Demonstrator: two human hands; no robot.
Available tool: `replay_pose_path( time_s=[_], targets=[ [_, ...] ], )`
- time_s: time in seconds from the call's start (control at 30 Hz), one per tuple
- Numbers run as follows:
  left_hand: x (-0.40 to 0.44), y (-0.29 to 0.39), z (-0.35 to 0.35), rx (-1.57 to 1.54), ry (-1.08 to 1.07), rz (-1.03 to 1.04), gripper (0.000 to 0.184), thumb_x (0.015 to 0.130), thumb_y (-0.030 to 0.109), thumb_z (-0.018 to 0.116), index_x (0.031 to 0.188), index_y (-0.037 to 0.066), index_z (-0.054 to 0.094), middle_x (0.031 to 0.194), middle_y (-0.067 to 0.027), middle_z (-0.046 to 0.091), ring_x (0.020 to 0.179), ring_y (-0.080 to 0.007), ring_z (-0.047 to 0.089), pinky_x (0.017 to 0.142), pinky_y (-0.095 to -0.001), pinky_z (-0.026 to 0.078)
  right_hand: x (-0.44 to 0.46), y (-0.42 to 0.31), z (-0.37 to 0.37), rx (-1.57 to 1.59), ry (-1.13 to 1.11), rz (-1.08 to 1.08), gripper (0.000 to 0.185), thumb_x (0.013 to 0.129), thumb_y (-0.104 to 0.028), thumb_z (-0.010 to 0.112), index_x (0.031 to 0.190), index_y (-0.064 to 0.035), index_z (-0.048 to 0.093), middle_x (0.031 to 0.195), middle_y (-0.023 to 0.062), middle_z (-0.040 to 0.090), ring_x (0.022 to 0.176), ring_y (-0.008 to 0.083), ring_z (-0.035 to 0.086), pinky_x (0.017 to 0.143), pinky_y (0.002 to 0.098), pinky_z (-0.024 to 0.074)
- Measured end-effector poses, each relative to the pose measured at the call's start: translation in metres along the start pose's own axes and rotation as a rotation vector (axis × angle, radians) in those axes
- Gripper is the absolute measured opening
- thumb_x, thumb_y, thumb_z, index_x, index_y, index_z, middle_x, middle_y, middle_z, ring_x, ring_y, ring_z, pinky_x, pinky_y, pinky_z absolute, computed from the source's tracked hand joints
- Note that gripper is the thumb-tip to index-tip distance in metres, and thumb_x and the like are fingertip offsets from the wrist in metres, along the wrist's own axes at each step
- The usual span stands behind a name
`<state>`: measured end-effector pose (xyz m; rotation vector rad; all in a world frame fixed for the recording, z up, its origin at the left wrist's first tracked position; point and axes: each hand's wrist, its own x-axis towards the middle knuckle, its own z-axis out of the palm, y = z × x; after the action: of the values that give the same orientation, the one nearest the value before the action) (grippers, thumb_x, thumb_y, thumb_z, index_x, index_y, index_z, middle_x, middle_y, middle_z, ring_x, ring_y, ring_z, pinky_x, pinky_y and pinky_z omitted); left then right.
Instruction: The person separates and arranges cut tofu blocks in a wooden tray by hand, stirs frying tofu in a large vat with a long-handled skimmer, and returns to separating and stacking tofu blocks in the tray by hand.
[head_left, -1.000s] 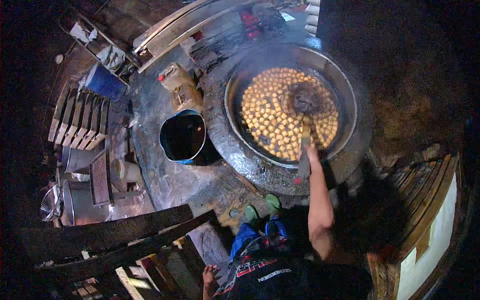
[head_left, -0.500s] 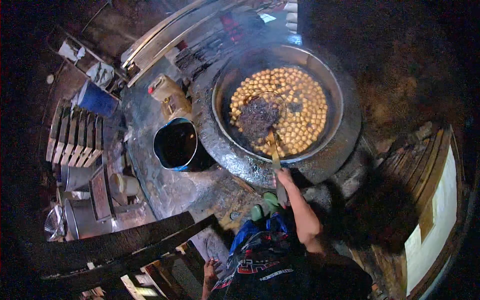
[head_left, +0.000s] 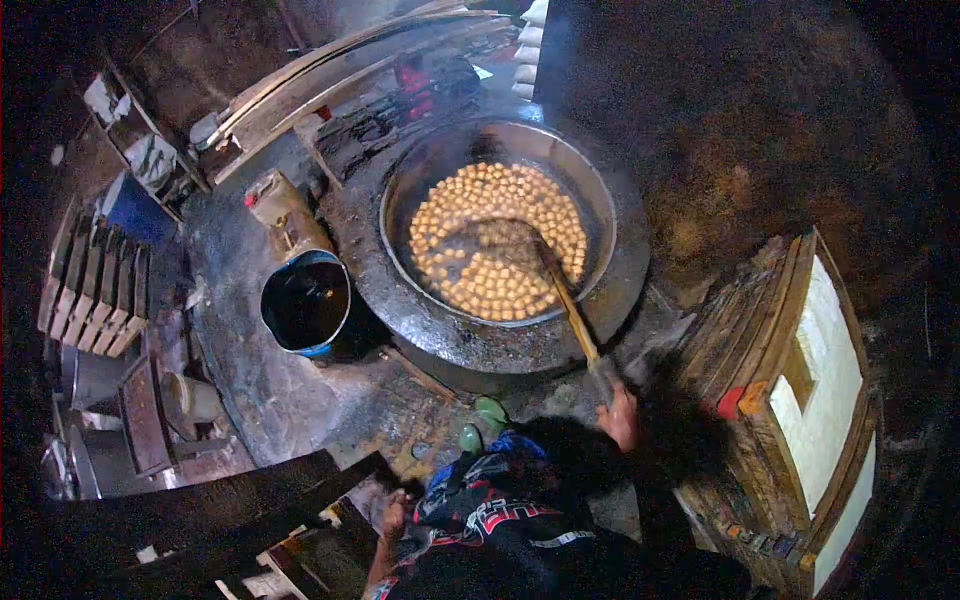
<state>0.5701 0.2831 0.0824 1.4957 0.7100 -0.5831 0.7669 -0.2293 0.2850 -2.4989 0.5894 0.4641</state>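
Note:
My right hand (head_left: 620, 418) is closed around the end of a long wooden handle. It belongs to a round, dark skimmer (head_left: 500, 236), whose blurred head lies over the fried cubes in the large wok (head_left: 606, 215). Many golden cubes (head_left: 490, 292), perhaps tofu, float in dark oil. Down at my left side, my left hand (head_left: 393, 512) hangs with loosely bent fingers and no object visible in it. A dark bucket (head_left: 345, 330) with a blue rim stands left of the wok.
A sooty round stove (head_left: 440, 338) surrounds the wok. Beyond the bucket is a stained jerrycan (head_left: 280, 205). Stacked wooden trays (head_left: 740, 370), one with a white sheet, stand at right. Slatted crates (head_left: 95, 285) and a blue container (head_left: 138, 208) are at left.
My right hand has moved right and back toward me. The skimmer's handle now slants more, and the dark clump seen at its head no longer shows. The view has shifted.

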Motion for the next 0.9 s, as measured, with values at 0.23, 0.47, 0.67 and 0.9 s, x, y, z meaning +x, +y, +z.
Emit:
replay_pose_path(
  time_s=[0.23,0.47,0.67,0.9],
  targets=[
    [0.052,0.014,-0.002,-0.407,0.027,0.17,0.02,0.094,0.026,0.056,0.092,0.007,0.056,0.09,-0.0048,0.062,0.081,-0.0167,0.059,0.067,-0.0328,0.049,-0.055,0.025,0.001,-0.223,0.074,-0.071,0.058,0.07,-0.009,0.069,0.123,0.0022,0.048,0.1,0.0267,0.059,0.099,0.0439,0.055,0.083,0.0456,0.0458],
    [0.057,-0.063,-0.023,-0.457,0.079,0.052,0.023,0.093,0.032,0.056,0.097,0.009,0.059,0.091,-0.0041,0.064,0.078,-0.0181,0.062,0.066,-0.036,0.052,-0.077,0.03,-0.001,-0.305,0.095,-0.068,0.06,0.068,-0.008,0.07,0.123,0.003,0.049,0.105,0.0286,0.058,0.102,0.0458,0.053,0.084,0.0464,0.045],
    [-0.005,-0.071,-0.02,-0.434,0.084,-0.242,0.026,0.094,0.035,0.05,0.092,0.012,0.059,0.087,-0.0035,0.063,0.074,-0.0157,0.062,0.056,-0.0394,0.052,-0.083,0.02,-0.013,-0.194,0.114,0.023,0.06,0.066,-0.007,0.07,0.121,0.0043,0.049,0.108,0.0304,0.057,0.103,0.0483,0.051,0.085,0.0473,0.0442],
    [0.025,-0.112,-0.001,-0.541,0.139,-0.152,0.025,0.095,0.033,0.046,0.095,0.013,0.061,0.078,-0.0032,0.064,0.06,-0.0154,0.062,0.042,-0.0361,0.048,-0.085,0.045,-0.002,-0.364,0.324,-0.078,0.05,0.066,-0.008,0.071,0.11,0.0065,0.053,0.097,0.0292,0.06,0.092,0.0491,0.056,0.078,0.0506,0.0456]
  ],
)
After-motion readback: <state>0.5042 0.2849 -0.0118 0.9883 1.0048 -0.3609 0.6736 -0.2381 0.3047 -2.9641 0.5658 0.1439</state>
